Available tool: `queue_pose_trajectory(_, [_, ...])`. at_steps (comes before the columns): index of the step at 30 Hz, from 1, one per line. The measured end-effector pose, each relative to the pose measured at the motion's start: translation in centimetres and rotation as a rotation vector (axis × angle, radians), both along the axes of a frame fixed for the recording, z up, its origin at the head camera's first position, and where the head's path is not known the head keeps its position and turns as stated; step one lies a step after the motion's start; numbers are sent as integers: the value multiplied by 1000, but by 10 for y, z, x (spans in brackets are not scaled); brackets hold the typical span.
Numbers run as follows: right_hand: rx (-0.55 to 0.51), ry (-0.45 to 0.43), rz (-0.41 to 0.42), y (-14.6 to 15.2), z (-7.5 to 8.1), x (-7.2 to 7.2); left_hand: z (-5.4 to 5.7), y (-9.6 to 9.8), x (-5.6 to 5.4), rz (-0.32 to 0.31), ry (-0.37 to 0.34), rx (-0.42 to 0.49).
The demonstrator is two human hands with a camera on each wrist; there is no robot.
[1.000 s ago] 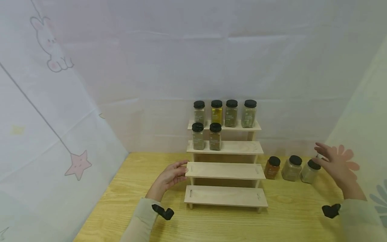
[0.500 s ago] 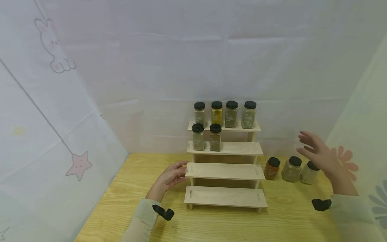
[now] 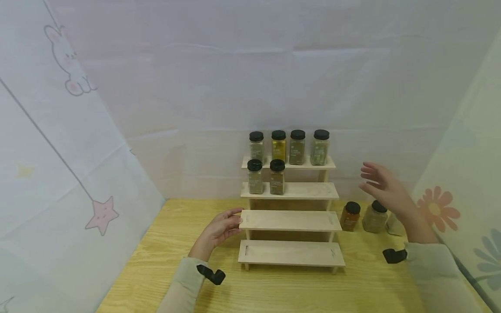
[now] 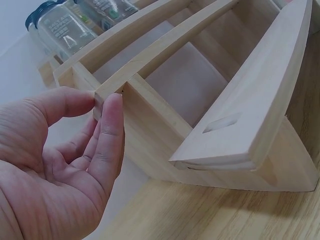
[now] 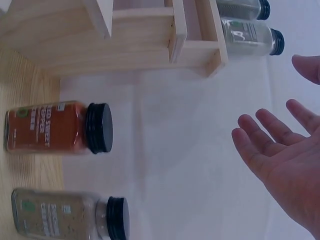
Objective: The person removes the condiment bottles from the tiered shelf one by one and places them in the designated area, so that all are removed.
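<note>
A stepped wooden spice rack [image 3: 289, 221] stands on the table. My left hand [image 3: 220, 228] is at its left side; in the left wrist view thumb and fingers pinch the end of one shelf [image 4: 117, 82]. My right hand [image 3: 385, 186] is raised in the air with relaxed, spread fingers and holds nothing. Below it are a jar of red spice [image 3: 350, 217], labelled sweet pepper [image 5: 50, 127], and a jar of beige spice [image 3: 374, 218]. A third jar [image 3: 395, 226] is partly hidden by the right wrist.
Several black-lidded spice jars [image 3: 296, 148] line the top shelf. Two more, one greenish [image 3: 255, 179] and one brown [image 3: 277, 179], stand at the left of the shelf below. White sheeting [image 3: 203, 100] hangs close behind and on both sides of the wooden table [image 3: 164, 243].
My right hand has moved left and slightly up, from beside the rightmost loose jar to above the loose jars. My left hand has stayed at the rack.
</note>
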State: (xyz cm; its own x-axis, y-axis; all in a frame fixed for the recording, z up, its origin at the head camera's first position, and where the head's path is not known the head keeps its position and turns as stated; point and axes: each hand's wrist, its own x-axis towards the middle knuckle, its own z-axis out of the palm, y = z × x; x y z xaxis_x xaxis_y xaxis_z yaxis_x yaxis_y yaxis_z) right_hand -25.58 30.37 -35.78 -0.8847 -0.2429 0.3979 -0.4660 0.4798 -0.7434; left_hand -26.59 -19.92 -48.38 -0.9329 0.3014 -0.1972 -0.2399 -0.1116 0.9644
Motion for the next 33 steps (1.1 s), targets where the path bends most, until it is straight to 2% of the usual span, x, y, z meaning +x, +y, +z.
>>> queue_pose_trajectory(6, [-13,-19,64,-17,1,-6,-2,0,0,3,-3,-2])
queue_pose_trajectory(13, [-47,-52,86,-38,3,-12,-1,0,-1,-9,-1,17])
queue_pose_trajectory(23, [-29,-76,109,-70,10,-19,0,0,-4,3,-10,14])
queue_pose_trajectory(29, [-81,-127,143,-84,10,-24,2,0,-3,-20,-20,18])
queue_pose_trajectory(33, [-107,-150,157,-91,10,-28,2,1,-4,-14,-24,27])
